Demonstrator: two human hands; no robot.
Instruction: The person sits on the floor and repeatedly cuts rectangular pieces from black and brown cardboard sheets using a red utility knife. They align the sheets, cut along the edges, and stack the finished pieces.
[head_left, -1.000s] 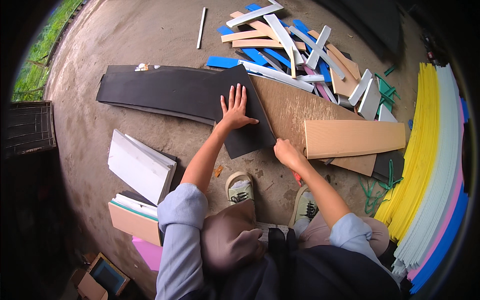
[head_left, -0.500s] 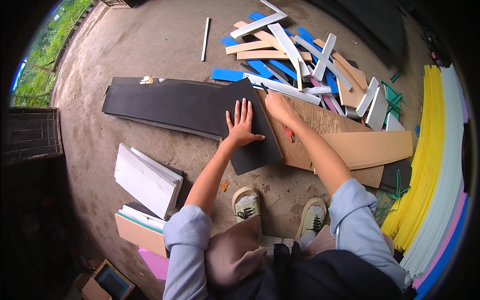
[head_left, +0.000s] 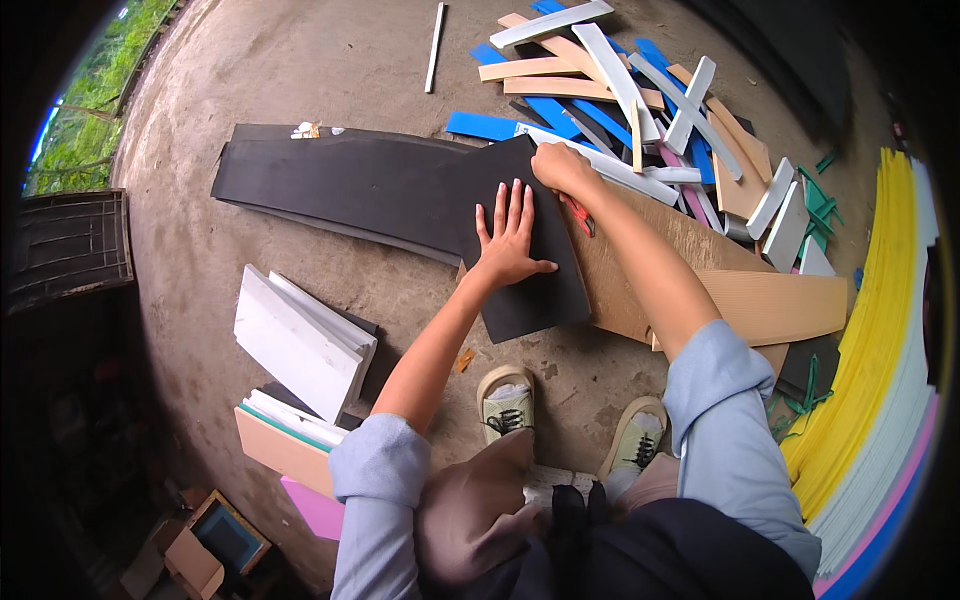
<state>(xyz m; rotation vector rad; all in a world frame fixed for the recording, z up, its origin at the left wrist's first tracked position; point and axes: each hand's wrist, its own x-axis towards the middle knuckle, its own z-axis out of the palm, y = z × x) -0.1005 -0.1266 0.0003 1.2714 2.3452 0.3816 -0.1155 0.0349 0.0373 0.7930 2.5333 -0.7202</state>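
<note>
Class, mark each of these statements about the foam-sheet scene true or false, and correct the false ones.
1. The left hand lies flat, fingers spread, on a black sheet. True.
2. The right hand rests at the sheet's near edge. False: it is at the far edge, gripping a red-handled tool.
3. A stack of yellow sheets lies to the person's right. True.
4. The white boards lie on top of the black sheet. False: they lie apart, to the left.

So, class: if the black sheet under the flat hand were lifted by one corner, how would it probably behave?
The black sheet looks thin and lies flat on the brown board, so it would probably bend. It likely weighs little. The left hand presses it, suggesting it slides easily.
</note>
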